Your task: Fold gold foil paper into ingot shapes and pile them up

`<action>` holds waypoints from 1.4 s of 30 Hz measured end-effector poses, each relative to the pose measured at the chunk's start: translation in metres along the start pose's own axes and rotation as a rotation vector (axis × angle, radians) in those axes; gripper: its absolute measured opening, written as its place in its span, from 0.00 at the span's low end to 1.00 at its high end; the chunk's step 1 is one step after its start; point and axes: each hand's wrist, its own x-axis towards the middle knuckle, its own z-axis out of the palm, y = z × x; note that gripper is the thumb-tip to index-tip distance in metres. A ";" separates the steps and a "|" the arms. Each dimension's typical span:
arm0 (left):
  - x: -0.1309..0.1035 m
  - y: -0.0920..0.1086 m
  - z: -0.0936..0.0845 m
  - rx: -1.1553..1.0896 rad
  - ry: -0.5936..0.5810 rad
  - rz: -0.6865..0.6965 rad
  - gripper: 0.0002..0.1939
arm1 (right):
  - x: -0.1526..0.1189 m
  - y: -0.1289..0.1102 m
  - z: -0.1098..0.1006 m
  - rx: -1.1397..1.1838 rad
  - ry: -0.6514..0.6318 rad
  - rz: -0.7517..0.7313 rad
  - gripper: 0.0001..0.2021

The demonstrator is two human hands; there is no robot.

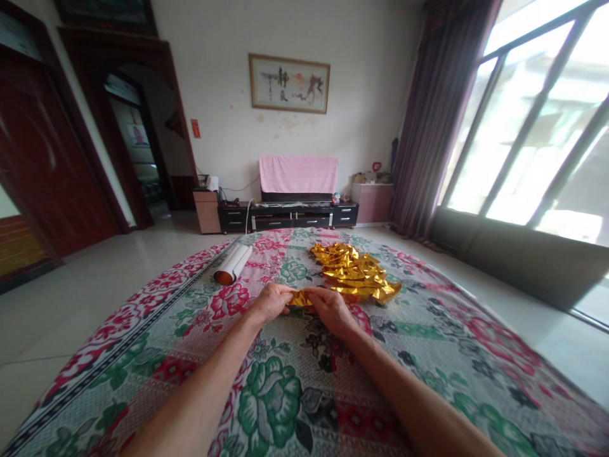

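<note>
My left hand (270,302) and my right hand (332,309) meet over a floral cloth (285,393), both pinching a small piece of gold foil paper (299,298) between their fingertips. The paper is creased and mostly hidden by my fingers. Just beyond my right hand lies a heap of folded gold foil pieces (354,271), several of them, stretching away from me. A rolled-up white sheet with an orange inside (233,264) lies to the left of my left hand.
The cloth covers a wide surface, with tiled floor (71,317) on the left. A dark low cabinet (288,216) with a pink-draped screen stands against the far wall. Large windows (537,127) and a curtain are on the right, dark wooden doors on the left.
</note>
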 end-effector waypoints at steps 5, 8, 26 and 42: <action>0.000 0.000 0.001 -0.005 0.022 -0.002 0.15 | 0.001 0.003 0.001 0.017 0.026 0.019 0.17; -0.001 0.000 0.000 -0.030 0.021 -0.001 0.14 | 0.002 0.005 0.001 0.018 0.032 0.013 0.17; 0.001 -0.003 0.001 0.034 0.015 0.041 0.14 | 0.002 -0.003 0.000 -0.043 0.033 0.047 0.16; 0.003 -0.007 0.001 0.033 0.007 0.059 0.13 | 0.000 -0.008 0.001 0.006 0.030 0.060 0.16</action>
